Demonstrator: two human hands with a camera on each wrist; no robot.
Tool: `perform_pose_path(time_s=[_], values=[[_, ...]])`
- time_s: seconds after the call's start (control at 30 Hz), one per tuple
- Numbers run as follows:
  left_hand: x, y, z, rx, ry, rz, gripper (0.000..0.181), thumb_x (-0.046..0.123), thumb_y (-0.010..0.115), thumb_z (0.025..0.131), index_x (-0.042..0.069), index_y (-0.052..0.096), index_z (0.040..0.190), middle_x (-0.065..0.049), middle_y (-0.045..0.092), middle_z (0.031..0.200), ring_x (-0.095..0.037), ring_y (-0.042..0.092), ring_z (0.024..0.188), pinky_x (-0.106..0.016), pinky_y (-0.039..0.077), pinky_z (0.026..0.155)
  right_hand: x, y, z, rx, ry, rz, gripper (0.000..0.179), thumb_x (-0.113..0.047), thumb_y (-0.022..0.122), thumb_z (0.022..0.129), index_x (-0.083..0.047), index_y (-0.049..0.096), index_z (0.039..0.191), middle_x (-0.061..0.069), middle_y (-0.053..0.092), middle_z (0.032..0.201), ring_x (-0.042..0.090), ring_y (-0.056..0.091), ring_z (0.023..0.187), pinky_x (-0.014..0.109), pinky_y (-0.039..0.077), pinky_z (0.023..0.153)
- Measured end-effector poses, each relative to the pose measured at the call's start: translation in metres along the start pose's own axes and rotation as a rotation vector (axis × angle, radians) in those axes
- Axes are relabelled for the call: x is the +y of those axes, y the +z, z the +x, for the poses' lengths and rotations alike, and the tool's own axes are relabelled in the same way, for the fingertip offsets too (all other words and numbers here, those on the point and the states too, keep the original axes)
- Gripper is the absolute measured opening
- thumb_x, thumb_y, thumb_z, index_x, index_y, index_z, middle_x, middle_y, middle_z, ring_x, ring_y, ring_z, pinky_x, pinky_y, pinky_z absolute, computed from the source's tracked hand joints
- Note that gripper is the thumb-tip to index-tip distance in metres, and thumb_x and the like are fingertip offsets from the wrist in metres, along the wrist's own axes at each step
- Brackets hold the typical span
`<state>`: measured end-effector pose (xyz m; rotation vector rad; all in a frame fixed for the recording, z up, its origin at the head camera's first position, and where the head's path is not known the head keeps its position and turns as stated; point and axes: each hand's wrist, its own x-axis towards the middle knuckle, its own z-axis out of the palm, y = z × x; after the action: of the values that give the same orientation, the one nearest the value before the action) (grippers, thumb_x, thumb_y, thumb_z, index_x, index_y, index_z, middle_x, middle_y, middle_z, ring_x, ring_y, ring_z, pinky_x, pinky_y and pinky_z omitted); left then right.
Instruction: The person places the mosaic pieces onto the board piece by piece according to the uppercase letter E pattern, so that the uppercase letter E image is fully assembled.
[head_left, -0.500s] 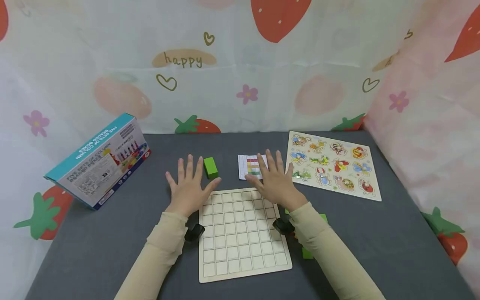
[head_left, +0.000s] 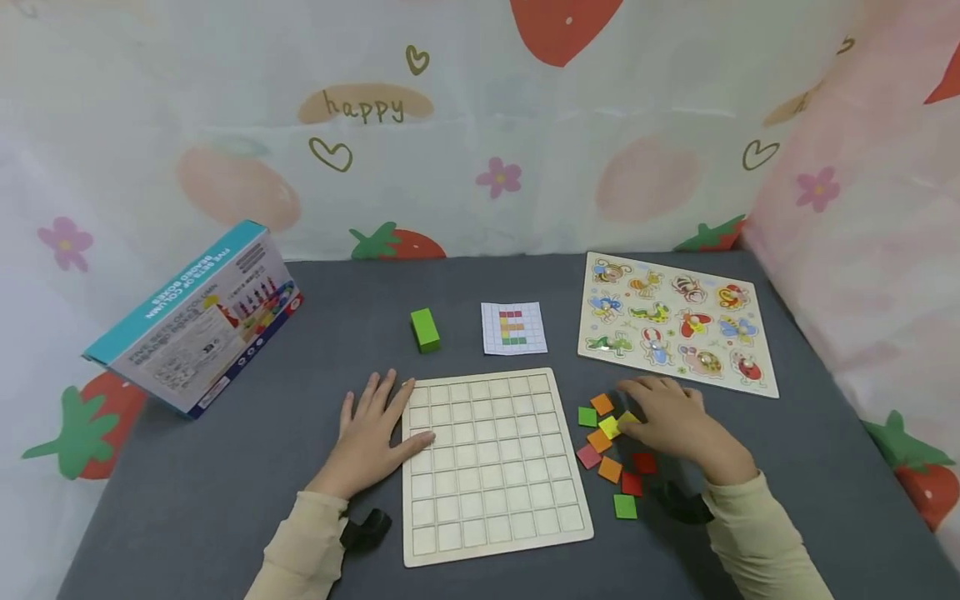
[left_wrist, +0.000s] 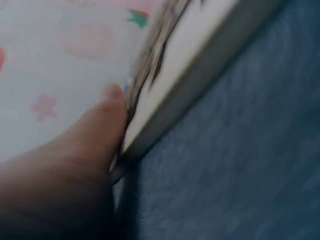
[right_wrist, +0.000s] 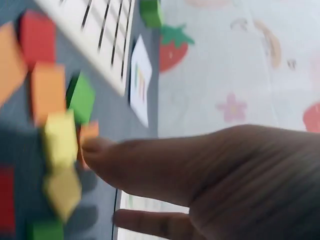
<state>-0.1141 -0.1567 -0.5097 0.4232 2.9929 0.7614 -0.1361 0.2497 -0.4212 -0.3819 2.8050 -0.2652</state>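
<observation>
A pale wooden grid board (head_left: 491, 467) lies on the grey cloth. My left hand (head_left: 371, 442) rests at its left edge, fingers spread, the thumb over the border; in the left wrist view the thumb (left_wrist: 95, 130) is by the board's side. To the right of the board is a loose group of small coloured blocks: orange (head_left: 610, 470), red (head_left: 632, 484), green (head_left: 587, 417), yellow (head_left: 608, 427) and pink (head_left: 588, 456). My right hand (head_left: 675, 421) hovers over them, its thumb close to another yellow block (head_left: 627, 418). The right wrist view shows thumb and fingers apart, with nothing held between them.
Behind the board are a green block (head_left: 425, 331) and a card with a coloured grid pattern (head_left: 532, 342). An insect picture board (head_left: 645, 362) lies at the back right. A teal and white box (head_left: 217, 325) stands at the left. Printed cloth (head_left: 555, 125) hangs behind.
Both hands were spread over the board's far edge. The left has drawn back to its left side; the right has moved right to the blocks, uncovering the card and most blocks.
</observation>
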Motion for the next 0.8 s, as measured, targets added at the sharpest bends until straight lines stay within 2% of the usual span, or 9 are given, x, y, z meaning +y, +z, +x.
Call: perform_pose_path(time_s=[0.07, 0.17, 0.33, 0.5, 0.8], values=[[-0.001, 0.002, -0.001, 0.041, 0.029, 0.021, 0.084, 0.062, 0.057, 0.086, 0.020, 0.028, 0.153, -0.015, 0.020, 0.158, -0.035, 0.008, 0.147, -0.062, 0.000, 0.114, 0.016, -0.003, -0.009, -0.014, 0.003, 0.024, 0.062, -0.033, 0.073, 0.084, -0.007, 0.051, 0.136, 0.023, 0.051, 0.133, 0.044, 0.044, 0.120, 0.065, 0.037, 0.085], [-0.003, 0.003, -0.002, 0.083, 0.047, 0.056, 0.081, 0.062, 0.057, 0.086, 0.021, 0.032, 0.151, -0.013, 0.024, 0.157, -0.034, 0.013, 0.147, -0.060, 0.003, 0.115, 0.037, -0.001, -0.019, -0.007, -0.054, 0.086, 0.059, -0.026, 0.077, 0.081, -0.003, 0.055, 0.130, 0.021, 0.057, 0.122, 0.040, 0.053, 0.111, 0.059, 0.044, 0.086], [-0.005, 0.004, -0.004, 0.071, 0.076, 0.068, 0.081, 0.066, 0.055, 0.085, 0.024, 0.033, 0.151, -0.004, 0.026, 0.158, -0.031, 0.013, 0.147, -0.061, 0.003, 0.115, 0.059, 0.015, -0.031, 0.069, -0.188, 0.151, 0.044, -0.010, 0.079, 0.077, -0.003, 0.064, 0.117, 0.009, 0.061, 0.110, 0.029, 0.059, 0.102, 0.050, 0.051, 0.086], [-0.007, 0.004, -0.007, 0.063, 0.076, 0.064, 0.082, 0.069, 0.055, 0.083, 0.026, 0.034, 0.150, -0.001, 0.025, 0.158, -0.030, 0.013, 0.147, -0.061, 0.003, 0.114, 0.065, 0.030, -0.035, 0.173, -0.271, 0.158, 0.039, -0.002, 0.078, 0.076, -0.008, 0.067, 0.112, 0.003, 0.061, 0.108, 0.022, 0.060, 0.098, 0.044, 0.052, 0.083], [-0.007, 0.004, -0.004, 0.074, 0.079, 0.071, 0.082, 0.067, 0.056, 0.083, 0.025, 0.035, 0.150, -0.001, 0.027, 0.157, -0.030, 0.014, 0.147, -0.061, 0.003, 0.114, 0.064, 0.040, -0.030, 0.257, -0.335, 0.166, 0.038, 0.001, 0.077, 0.077, -0.010, 0.065, 0.112, 0.000, 0.059, 0.113, 0.017, 0.058, 0.101, 0.041, 0.053, 0.082]])
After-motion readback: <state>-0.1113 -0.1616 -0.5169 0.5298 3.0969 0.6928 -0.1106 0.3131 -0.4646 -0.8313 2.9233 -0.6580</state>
